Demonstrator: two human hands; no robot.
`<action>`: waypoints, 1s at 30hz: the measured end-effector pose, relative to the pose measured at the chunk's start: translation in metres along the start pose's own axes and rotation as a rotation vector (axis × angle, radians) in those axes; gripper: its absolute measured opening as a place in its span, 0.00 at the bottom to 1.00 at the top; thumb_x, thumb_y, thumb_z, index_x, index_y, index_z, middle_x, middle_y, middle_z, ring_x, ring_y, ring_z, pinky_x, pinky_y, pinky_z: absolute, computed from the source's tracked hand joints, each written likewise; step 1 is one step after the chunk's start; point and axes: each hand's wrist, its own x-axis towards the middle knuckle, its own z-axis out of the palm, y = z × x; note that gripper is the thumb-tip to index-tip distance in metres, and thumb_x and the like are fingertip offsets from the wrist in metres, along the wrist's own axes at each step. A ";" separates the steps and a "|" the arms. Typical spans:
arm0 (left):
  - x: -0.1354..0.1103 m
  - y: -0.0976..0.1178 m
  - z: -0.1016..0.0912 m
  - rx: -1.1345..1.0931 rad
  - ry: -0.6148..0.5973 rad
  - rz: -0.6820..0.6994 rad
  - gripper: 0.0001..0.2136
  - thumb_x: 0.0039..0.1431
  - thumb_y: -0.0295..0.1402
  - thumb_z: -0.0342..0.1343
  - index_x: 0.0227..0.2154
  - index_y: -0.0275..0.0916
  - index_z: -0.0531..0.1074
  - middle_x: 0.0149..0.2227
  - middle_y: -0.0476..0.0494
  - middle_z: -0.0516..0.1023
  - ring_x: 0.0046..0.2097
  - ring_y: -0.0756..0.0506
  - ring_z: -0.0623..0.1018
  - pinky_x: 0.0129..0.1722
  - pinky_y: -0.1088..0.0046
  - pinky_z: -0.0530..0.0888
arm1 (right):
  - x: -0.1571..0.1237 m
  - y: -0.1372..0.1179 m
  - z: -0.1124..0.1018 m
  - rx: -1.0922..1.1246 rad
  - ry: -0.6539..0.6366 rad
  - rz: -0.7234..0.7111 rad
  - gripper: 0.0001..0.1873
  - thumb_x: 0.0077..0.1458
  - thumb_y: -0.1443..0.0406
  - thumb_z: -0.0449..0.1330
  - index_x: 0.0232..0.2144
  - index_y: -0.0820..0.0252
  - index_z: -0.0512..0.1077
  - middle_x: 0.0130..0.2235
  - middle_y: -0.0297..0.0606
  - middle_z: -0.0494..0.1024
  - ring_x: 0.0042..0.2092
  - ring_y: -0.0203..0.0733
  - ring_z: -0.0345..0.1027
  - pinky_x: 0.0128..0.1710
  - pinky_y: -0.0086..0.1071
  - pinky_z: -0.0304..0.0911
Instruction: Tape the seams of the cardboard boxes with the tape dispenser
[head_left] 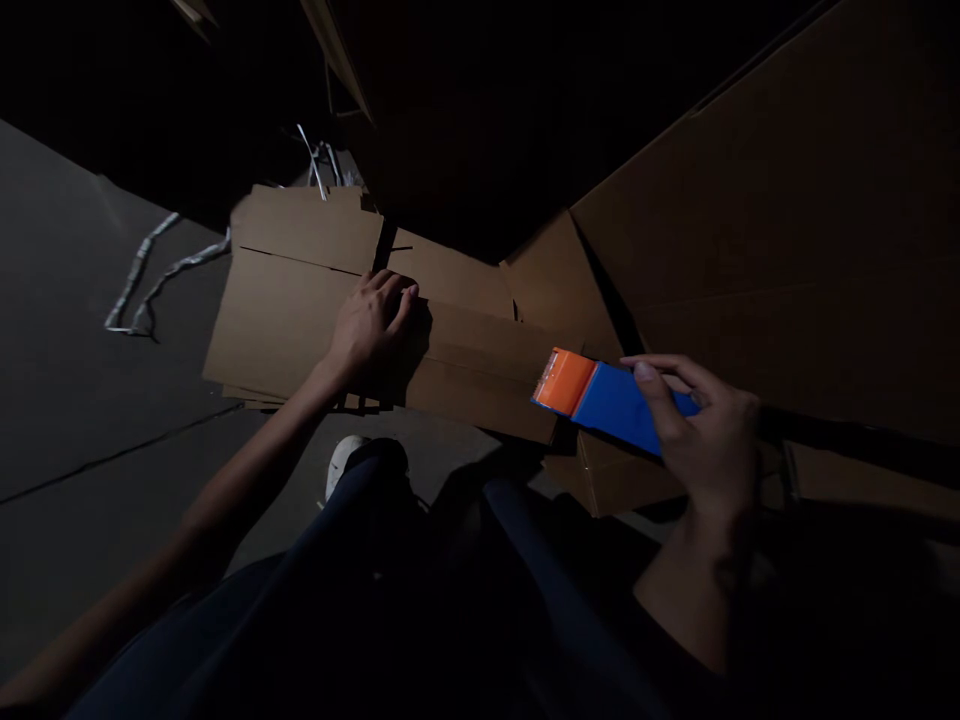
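Note:
A stack of flattened brown cardboard boxes [285, 300] lies on the grey floor in dim light. My left hand [371, 325] rests on top of the stack near its middle, fingers curled down against the cardboard at a flap edge. My right hand [709, 440] is closed around a blue tape dispenser [619, 405] with an orange front end [564, 380], held just above the right end of the cardboard. The dispenser's orange end points left, toward the left hand. My legs in dark trousers and a white shoe [341, 465] show below.
A large cardboard sheet [787, 240] leans at the right. More cardboard pieces [622, 480] lie under the dispenser. White plastic strapping [150, 280] trails over the concrete floor [75, 420] at the left. The background at the top is dark.

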 end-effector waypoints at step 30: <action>-0.001 0.000 0.000 -0.014 -0.014 -0.012 0.21 0.72 0.45 0.37 0.45 0.42 0.74 0.47 0.38 0.78 0.51 0.37 0.74 0.53 0.56 0.70 | 0.000 0.000 -0.001 -0.006 -0.003 0.017 0.17 0.62 0.51 0.58 0.38 0.55 0.80 0.39 0.39 0.84 0.41 0.45 0.79 0.37 0.32 0.63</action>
